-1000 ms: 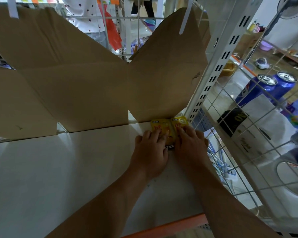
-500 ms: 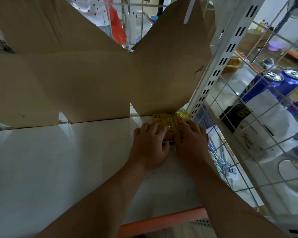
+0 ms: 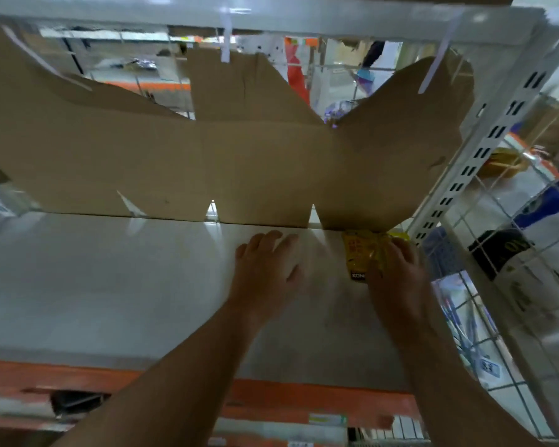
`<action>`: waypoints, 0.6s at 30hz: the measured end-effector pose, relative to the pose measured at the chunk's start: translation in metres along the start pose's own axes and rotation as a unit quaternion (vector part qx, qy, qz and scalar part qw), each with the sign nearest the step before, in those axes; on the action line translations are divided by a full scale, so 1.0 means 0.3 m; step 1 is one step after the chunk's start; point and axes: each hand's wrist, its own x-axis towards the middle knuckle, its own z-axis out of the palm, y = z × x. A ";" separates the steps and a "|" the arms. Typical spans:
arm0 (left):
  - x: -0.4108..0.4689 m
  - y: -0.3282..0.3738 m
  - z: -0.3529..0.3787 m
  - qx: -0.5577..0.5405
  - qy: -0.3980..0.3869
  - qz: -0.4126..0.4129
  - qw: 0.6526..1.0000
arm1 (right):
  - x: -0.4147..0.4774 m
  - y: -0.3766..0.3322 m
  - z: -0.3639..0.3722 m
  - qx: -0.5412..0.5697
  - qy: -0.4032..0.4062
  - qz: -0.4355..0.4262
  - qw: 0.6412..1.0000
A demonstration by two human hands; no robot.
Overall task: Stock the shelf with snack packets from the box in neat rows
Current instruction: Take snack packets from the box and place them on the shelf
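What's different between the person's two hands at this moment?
The left hand is over bare shelf, touching no packet; the right hand rests on the yellow snack packets. The left hand's fingers are spread; the right hand's lie closer together. Both are palm down, reaching toward the shelf's back.

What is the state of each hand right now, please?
Left hand: open, fingers spread over the shelf, holding nothing.
Right hand: open, fingers resting on the yellow snack packets.

views: we have one, head-worn | facing: we look forward and down onto the shelf point(image 3: 110, 285) | range: near, shelf filling the frame's middle
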 end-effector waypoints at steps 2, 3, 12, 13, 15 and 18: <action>-0.015 -0.079 -0.085 0.005 0.019 -0.037 0.999 | 0.004 -0.124 -0.005 0.003 -0.011 -0.017 1.000; -0.024 -0.122 -0.131 0.005 0.025 -0.055 0.998 | 0.003 -0.189 -0.002 0.008 -0.026 -0.032 0.999; -0.299 -0.558 -0.663 0.005 0.139 -0.149 0.979 | -0.147 -0.954 0.062 0.142 -0.038 -0.191 0.971; -0.354 -0.618 -0.738 0.002 0.159 -0.157 0.975 | -0.178 -1.057 0.075 0.155 -0.051 -0.209 0.964; -0.475 -0.739 -0.890 0.006 0.190 -0.173 0.966 | -0.249 -1.265 0.089 0.190 -0.058 -0.246 0.949; -0.658 -0.907 -1.117 0.035 0.205 -0.206 0.956 | -0.373 -1.571 0.080 0.227 -0.064 -0.281 0.930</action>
